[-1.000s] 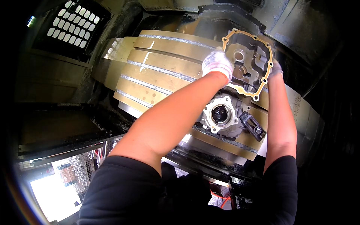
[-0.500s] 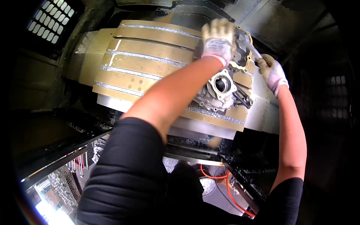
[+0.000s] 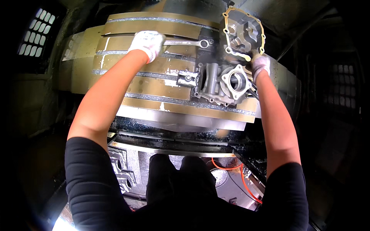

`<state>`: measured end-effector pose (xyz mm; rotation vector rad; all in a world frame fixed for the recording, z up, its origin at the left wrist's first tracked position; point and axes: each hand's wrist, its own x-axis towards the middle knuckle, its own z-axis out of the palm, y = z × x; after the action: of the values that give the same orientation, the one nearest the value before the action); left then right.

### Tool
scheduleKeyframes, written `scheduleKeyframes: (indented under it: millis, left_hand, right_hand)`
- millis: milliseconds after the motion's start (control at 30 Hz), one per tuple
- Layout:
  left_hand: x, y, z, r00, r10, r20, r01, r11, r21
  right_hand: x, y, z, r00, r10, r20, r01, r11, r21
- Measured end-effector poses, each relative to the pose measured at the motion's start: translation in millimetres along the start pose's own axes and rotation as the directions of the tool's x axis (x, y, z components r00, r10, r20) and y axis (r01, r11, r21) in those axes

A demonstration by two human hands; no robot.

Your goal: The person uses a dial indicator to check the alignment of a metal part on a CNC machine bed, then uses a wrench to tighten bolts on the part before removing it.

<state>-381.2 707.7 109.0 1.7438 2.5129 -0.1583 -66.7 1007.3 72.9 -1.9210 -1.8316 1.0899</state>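
Observation:
My left hand (image 3: 148, 43), in a white work glove, is closed round the shank of a metal wrench (image 3: 183, 43). The wrench points right, its ring end beside a bolt (image 3: 211, 41) on a dark fixture block. My gloved right hand (image 3: 260, 64) has its fingers curled at the lower right of a metal casting with a gold-coloured flange (image 3: 243, 32). Whether those fingers grip anything is hidden. Just nearer stands a second silver casting (image 3: 216, 82) with a round bore and star-shaped flange (image 3: 236, 82).
The castings sit on a slotted machine table (image 3: 154, 71) with metal chips in its grooves. A bolted clamp (image 3: 187, 78) is left of the nearer casting. Dark machine walls surround the table. Below are an orange hose (image 3: 246, 184) and more castings (image 3: 122, 171).
My left hand has moved left from over the far casting and now holds the wrench. My right hand, which held a bright metal bar, has come in to the casting's corner. The view has shifted.

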Motion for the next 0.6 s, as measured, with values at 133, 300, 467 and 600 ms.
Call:
scheduleKeyframes:
  millis: [133,300,467,600]
  left_hand:
    - [70.4,12.0,18.8,0.991,0.055,0.125,-0.054,0.998,-0.015]
    - [129.2,3.1,25.6,0.97,0.175,0.17,-0.196,0.973,0.117]
    - [166.6,0.7,22.7,0.929,0.29,0.228,-0.332,0.927,0.175]
    - [150.0,1.5,37.2,0.941,0.198,0.274,-0.25,0.953,0.169]
  right_hand:
    - [-17.4,-4.5,-2.7,0.976,0.112,0.188,-0.164,0.944,0.285]
    - [-48.7,-34.0,-5.6,0.979,0.186,0.084,-0.201,0.945,0.259]
    - [-49.9,-34.0,-3.7,0.986,0.161,0.042,-0.166,0.968,0.191]
    - [-49.5,-34.9,-5.7,0.987,0.155,0.033,-0.159,0.976,0.15]
